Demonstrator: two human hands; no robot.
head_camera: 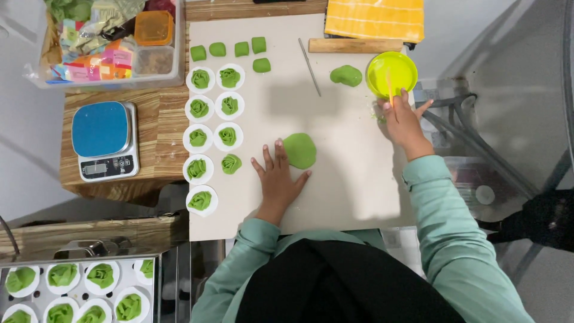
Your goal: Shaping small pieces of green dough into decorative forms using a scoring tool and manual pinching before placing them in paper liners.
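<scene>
My left hand lies flat on the pale work mat, fingers spread, fingertips touching the left edge of a flattened round of green dough. My right hand reaches toward a yellow-green bowl at the mat's right edge and grips a thin orange stick that dips into the bowl. A lump of green dough sits just left of the bowl.
Two columns of folded green dumplings on white paper rounds fill the mat's left side, with small dough pieces above. A metal rod, a wooden rolling pin, a blue scale and a steamer tray of dumplings are nearby.
</scene>
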